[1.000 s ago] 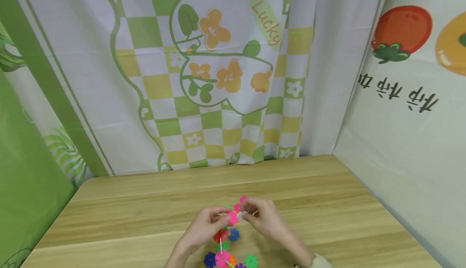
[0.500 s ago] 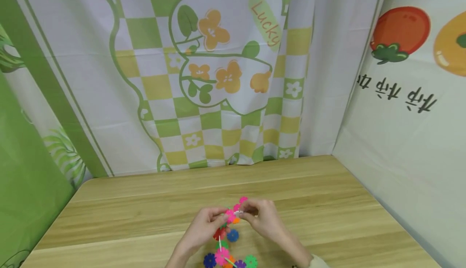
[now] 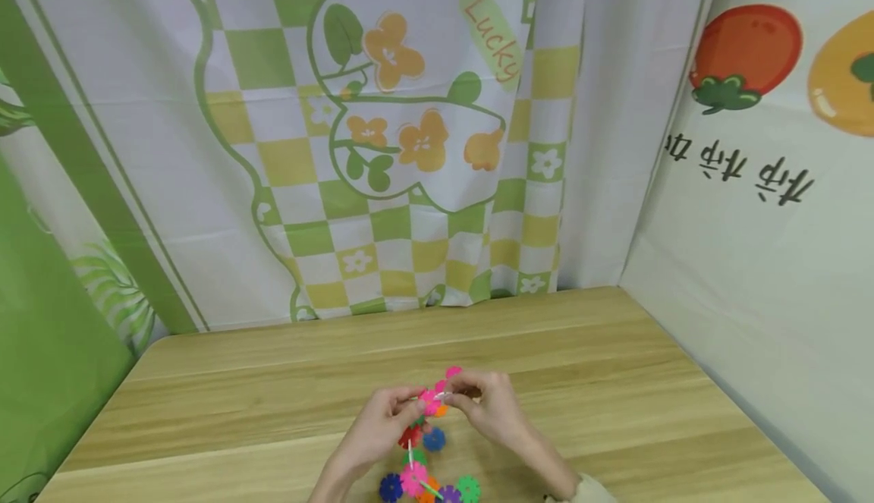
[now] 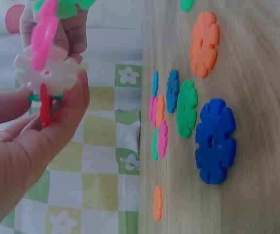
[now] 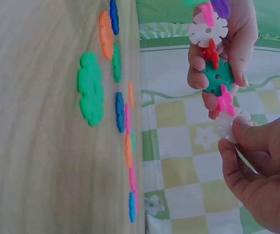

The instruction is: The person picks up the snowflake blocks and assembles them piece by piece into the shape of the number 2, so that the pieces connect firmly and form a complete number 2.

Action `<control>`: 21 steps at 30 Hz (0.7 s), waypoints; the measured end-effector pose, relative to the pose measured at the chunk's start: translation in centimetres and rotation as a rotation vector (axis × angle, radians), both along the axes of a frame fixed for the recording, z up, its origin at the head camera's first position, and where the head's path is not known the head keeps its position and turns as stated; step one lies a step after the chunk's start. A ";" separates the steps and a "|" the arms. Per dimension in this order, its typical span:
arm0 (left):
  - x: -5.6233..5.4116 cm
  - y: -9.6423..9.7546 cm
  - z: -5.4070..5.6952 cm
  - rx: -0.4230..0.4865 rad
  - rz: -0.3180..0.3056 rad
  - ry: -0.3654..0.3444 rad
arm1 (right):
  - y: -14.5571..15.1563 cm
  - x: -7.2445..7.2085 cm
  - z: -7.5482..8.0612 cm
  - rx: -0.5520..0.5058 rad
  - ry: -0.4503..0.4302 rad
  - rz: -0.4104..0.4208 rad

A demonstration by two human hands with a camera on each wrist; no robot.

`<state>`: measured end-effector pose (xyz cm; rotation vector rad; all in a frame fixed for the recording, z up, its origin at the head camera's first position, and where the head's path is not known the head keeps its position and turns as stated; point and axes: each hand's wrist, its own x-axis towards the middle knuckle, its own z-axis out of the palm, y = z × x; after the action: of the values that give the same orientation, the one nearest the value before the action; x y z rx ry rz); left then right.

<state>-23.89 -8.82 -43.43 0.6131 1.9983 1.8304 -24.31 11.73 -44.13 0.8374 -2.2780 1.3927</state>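
Plastic snowflake discs are slotted together into a hanging chain. My left hand (image 3: 375, 427) grips it between thumb and fingers around the green disc (image 5: 217, 76) and the pink disc (image 3: 430, 402). Above these in the right wrist view come a red disc (image 5: 212, 52) and a white disc (image 5: 203, 33). With thumb and fingertips, my right hand (image 3: 493, 410) pinches another white disc (image 5: 226, 127), whose edge meets the pink disc. The chain's other end hangs toward me, with a pink disc (image 3: 413, 479) low in the head view. My left fingers partly hide the joints.
Loose discs lie on the wooden table (image 3: 273, 381), among them a dark blue one (image 4: 216, 141), an orange one (image 4: 205, 45) and a green one (image 5: 90, 89). Several more are farther back. A checked curtain (image 3: 403, 222) hangs behind the table.
My right hand has brought the white disc left against the pink disc, and it now shows nearly edge-on. The left hand keeps its grip. The head view has shifted slightly.
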 end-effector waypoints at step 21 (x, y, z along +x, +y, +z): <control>0.4 0.4 0.3 -0.008 -0.002 -0.069 | 0.3 0.3 0.8 0.009 -0.164 0.144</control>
<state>-23.54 -8.43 -43.17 0.5418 1.9592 1.8162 -23.99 12.04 -43.35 0.9383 -2.3874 1.5677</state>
